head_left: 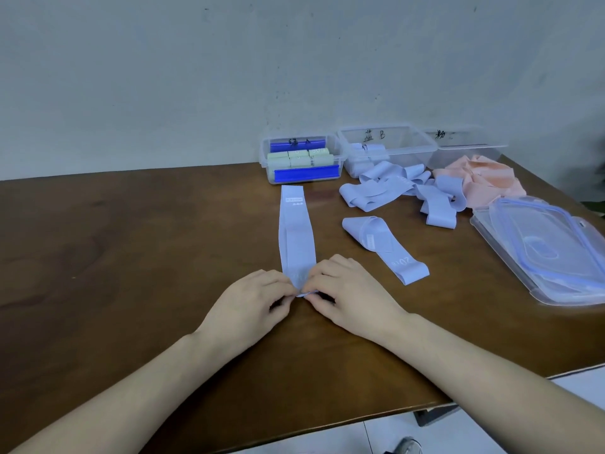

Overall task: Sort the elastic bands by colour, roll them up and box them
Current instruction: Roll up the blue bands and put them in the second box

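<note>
A flat lilac-blue elastic band (pixel 296 231) lies lengthwise on the brown table (pixel 131 257), its near end folded over. My left hand (pixel 252 299) and my right hand (pixel 347 293) pinch that near end from either side with thumbs and fingertips. Another blue band (pixel 383 247) lies loose to the right. A heap of blue bands (pixel 402 191) sits further back, with pink bands (pixel 484 181) behind it. The left clear box (pixel 301 158) holds rolled green bands. The middle box (pixel 386 149) holds a few rolled blue bands. The right box (pixel 468 149) stands behind the pink heap.
Stacked clear lids with blue rims (pixel 543 250) lie at the table's right edge. A grey wall stands behind the boxes. The table's front edge runs diagonally at lower right, with white floor beyond it.
</note>
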A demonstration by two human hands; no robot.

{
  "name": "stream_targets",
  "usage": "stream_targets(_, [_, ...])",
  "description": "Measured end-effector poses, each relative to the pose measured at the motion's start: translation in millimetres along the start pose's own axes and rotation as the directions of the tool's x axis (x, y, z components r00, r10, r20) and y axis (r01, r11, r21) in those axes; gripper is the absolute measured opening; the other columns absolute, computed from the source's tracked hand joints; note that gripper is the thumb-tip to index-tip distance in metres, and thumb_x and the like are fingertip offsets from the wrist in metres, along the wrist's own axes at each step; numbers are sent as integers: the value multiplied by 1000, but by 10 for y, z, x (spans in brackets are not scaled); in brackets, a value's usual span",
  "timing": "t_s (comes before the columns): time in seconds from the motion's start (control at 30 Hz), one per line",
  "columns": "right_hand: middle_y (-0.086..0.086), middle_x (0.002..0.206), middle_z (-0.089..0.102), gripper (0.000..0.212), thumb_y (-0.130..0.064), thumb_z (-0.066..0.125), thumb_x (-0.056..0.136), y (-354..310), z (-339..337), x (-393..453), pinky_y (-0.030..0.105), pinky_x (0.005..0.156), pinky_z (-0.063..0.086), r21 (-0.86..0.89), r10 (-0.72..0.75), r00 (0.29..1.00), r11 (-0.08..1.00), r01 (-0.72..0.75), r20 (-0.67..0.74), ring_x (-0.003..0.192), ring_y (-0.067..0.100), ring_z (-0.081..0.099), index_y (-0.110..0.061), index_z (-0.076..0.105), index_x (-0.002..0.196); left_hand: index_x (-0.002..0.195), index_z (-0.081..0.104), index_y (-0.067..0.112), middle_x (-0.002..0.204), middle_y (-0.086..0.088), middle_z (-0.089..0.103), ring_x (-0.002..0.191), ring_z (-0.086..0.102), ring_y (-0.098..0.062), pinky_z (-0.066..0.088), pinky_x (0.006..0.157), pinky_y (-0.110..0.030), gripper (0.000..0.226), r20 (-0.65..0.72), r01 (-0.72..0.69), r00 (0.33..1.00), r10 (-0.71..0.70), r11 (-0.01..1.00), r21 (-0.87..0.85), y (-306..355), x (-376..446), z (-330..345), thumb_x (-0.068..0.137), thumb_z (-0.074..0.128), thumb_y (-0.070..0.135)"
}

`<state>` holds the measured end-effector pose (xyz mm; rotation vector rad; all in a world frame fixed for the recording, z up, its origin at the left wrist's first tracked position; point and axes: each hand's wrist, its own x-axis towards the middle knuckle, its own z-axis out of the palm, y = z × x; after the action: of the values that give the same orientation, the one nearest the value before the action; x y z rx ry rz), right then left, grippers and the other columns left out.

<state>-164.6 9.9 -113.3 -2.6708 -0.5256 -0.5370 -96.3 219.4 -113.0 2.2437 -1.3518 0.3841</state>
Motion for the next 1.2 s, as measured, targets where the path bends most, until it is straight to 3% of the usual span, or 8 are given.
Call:
stream_targets(0.27, [-12,100,62,15,-26,69,92,-52,6,-79,35,79,49,37,81,996,996,-80,-34,91,11,51,-22,69,107,100,70,17,100,6,70,87,64,-11,49,85,-21,20,-43,-96,994,99,994,53,78,-74,6,95,51,16])
stream_targets(0.4, [-10,94,62,6,-22,67,93,-62,-6,-95,36,72,49,-1,18,999,1000,-18,-39,87,12,50,-21,73,94,112,66,19,101,6,68,87,62,-11,50,83,-23,21,-14,-103,994,105,990,94,95,-92,31,96,53,15])
stream_targets(0.5, [-9,94,63,11,-24,64,96,-52,-8,-97,37,74,50,19,16,1000,1000,-16,-15,86,14,51,-20,73,97,113,69,19,101,8,69,87,62,-10,48,85,-22,21,8,-33,999,33,998,59,88,-90,46,94,61,20])
stream_targets(0.6, [-10,94,64,10,-24,65,95,-59,-18,-120,36,77,50,53,27,999,998,-28,19,84,13,52,-21,74,100,109,72,21,99,11,70,87,61,-5,46,85,-18,29,46,32,998,-33,999,19,99,-88,25,94,53,37])
stream_targets(0.77, [-15,103,62,21,-32,62,98,-67,-89,-158,22,86,46,200,127,983,968,-152,132,95,7,55,-26,74,114,105,75,23,96,14,69,85,58,-3,45,83,-14,23,66,76,995,-73,996,-54,93,-71,11,93,60,34])
stream_targets(0.97, [-16,85,58,8,-24,66,96,-64,-116,-96,15,69,41,233,235,965,938,-256,117,82,4,51,-27,69,102,100,70,26,82,18,61,78,50,-4,36,78,-6,15,29,159,987,-157,983,-88,83,-39,25,87,75,21])
stream_targets(1.1, [-16,93,60,9,-27,67,94,-70,-64,-102,18,74,44,203,180,980,960,-194,85,85,5,52,-25,72,102,98,72,26,92,15,60,76,51,-4,42,77,-16,9,71,88,994,-85,996,-35,85,-35,9,92,65,28])
stream_targets(1.2, [-14,99,57,21,-36,66,92,-65,-56,-134,22,75,46,135,148,986,978,-157,75,87,6,49,-24,72,107,101,74,24,96,11,58,73,51,-5,42,76,-16,31,100,71,992,-71,997,0,93,-49,-22,92,52,44])
